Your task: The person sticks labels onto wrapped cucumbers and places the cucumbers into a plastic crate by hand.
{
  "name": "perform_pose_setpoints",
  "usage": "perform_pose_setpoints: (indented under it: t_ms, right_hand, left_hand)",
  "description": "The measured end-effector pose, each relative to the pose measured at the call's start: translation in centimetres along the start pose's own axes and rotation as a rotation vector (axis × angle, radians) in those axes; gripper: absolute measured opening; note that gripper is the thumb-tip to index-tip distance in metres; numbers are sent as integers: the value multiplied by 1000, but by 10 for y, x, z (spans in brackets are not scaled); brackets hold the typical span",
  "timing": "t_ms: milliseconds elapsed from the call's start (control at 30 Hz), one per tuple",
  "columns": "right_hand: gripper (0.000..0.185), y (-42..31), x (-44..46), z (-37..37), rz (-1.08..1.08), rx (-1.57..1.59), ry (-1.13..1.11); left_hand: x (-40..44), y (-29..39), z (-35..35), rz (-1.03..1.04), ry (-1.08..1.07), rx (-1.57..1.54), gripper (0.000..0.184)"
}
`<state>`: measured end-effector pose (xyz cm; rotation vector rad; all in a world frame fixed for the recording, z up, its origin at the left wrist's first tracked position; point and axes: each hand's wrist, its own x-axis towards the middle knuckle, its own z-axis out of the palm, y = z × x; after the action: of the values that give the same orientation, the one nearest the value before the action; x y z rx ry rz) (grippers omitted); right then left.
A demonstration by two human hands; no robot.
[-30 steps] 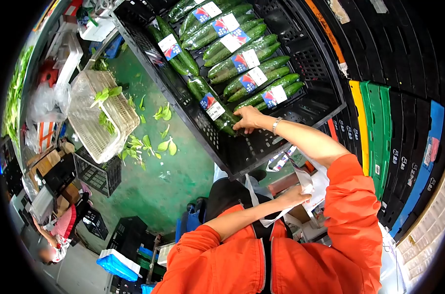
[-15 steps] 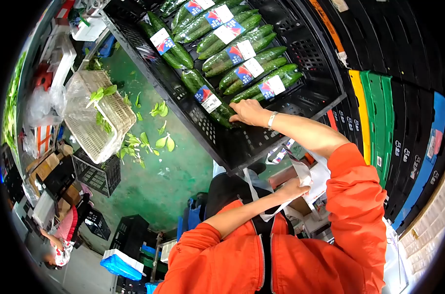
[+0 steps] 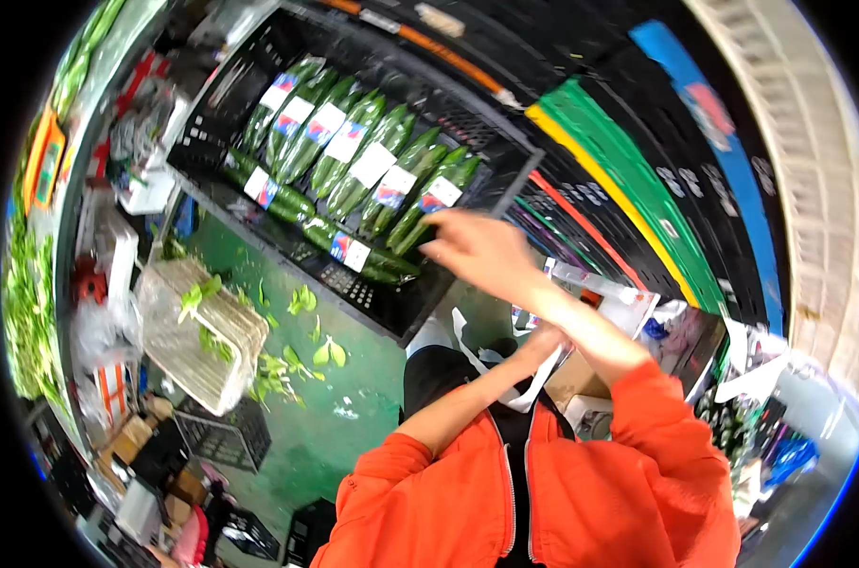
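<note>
Wrapped, labelled cucumber packs (image 3: 371,168) lie in a row in a black crate (image 3: 391,317), with two more packs along its near-left side. My right hand (image 3: 477,248) is raised over the crate's near-right corner, close to the end of the lowest pack (image 3: 391,262). It is blurred, and whether its fingers hold anything is hidden. My left hand (image 3: 546,341) is below it, closed on the white strap of a bag (image 3: 535,386), partly behind my right forearm.
A white basket (image 3: 249,327) with a plastic liner and leaves stands at the left, a small black crate (image 3: 254,431) below it. Loose leaves (image 3: 330,352) lie on the green floor. Folded black, green and blue crates (image 3: 628,189) are stacked at the right.
The view has turned, so the crate appears further left and tilted. My right hand has come up off the cucumber pack at the crate's near side. My left hand still grips the bag strap.
</note>
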<state>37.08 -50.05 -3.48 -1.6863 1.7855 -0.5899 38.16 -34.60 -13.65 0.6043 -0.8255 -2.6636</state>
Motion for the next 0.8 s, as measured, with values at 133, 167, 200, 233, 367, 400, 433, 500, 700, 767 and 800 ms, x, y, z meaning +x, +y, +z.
perform_pose_setpoints:
  t_ms: [133,167,200,233,367,400,433,500,700,767,800]
  right_hand:
    - [31,59,-152,-88,434,-221,814]
    - [31,75,-189,-85,572,-57,690]
    - [31,87,-223,-79,692,124,570]
    - [26,89,-242,-74,722,609,639]
    - [10,86,-310,-72,471,1077,878]
    - [8,86,-329,-71,569,990,882]
    - [7,82,-346,-70,565,961,924]
    - [7,82,-376,-62,549,895,990]
    - [16,80,-468,-79,598,569,1349]
    - [37,72,-507,-103,607,103,1477]
    - [40,78,-526,-110,545,-251,1447]
  left_hand:
    - [22,26,22,-295,122,64,34]
    - [25,32,39,-279,103,146,36]
    - [26,34,56,-257,82,226,37]
    - [26,30,69,-171,-24,223,38]
    - [26,28,125,-154,-343,147,40]
    - [26,27,137,-196,-392,116,43]
    - [28,21,148,-249,-400,13,49]
    - [27,9,176,-284,-408,78,54]
    - [10,-38,267,-361,-688,423,59]
    - [8,-59,290,-379,-827,628,55]
    - [10,-74,297,-353,-941,750,54]
